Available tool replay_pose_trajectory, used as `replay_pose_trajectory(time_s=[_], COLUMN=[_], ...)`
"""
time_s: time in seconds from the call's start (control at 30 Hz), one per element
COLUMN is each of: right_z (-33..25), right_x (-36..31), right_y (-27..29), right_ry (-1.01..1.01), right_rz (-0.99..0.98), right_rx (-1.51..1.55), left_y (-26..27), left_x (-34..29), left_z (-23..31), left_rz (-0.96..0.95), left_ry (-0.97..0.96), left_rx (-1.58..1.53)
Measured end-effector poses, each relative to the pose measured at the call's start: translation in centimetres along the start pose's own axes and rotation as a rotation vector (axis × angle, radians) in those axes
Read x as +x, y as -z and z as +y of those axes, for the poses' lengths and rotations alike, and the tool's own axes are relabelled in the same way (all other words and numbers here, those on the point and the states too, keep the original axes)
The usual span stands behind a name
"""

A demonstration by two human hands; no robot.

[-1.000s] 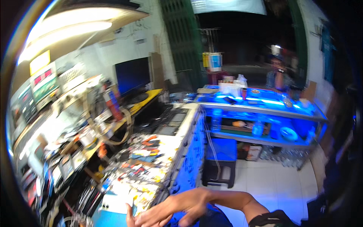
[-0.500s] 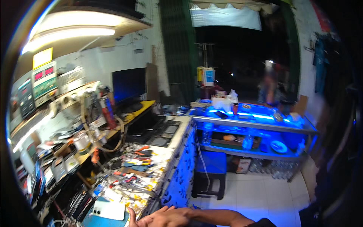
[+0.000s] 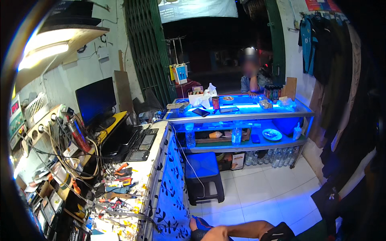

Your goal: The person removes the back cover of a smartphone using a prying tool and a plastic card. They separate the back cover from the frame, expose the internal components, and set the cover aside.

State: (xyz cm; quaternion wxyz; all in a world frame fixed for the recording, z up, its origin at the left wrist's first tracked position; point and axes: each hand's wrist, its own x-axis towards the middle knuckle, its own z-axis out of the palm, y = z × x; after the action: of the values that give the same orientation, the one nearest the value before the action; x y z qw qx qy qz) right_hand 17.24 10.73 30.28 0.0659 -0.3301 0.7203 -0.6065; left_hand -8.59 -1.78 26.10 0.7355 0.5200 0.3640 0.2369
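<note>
Tools (image 3: 119, 195) are lying toward the table's (image 3: 159, 138) near end, seemingly for easy reach; the right hand (image 3: 215, 234) is showing partly, its grip impossible to tell; the left hand is out of view.

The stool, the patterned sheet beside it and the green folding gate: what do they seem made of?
The stool looks like smooth moulded plastic, its corners rounded. The patterned sheet, printed and thin, could be cloth or plastic film. The green folding gate is probably painted metal, from its narrow upright slats.

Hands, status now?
Left: not in view.
Right hand: partly in view at the lower edge, fingers cut off; open or closed can't be told.
</note>
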Motion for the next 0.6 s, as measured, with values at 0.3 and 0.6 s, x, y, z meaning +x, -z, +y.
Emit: replay_pose_trajectory(time_s=[0.3, 0.6], right_z=[21.1, 17.1], right_x=[-1.8, -6.6], right_y=[-9.1, -1.9], right_ry=[-0.449, -0.408], right_rz=[0.196, 0.476], right_rx=[0.162, 0.057], left_y=[1.3, -2.8], left_x=[1.8, -0.1], left_z=[-18.4, -14.5], left_rz=[0.167, 0.432], left_ry=[0.272, 0.165], left_rx=[0.234, 0.187])
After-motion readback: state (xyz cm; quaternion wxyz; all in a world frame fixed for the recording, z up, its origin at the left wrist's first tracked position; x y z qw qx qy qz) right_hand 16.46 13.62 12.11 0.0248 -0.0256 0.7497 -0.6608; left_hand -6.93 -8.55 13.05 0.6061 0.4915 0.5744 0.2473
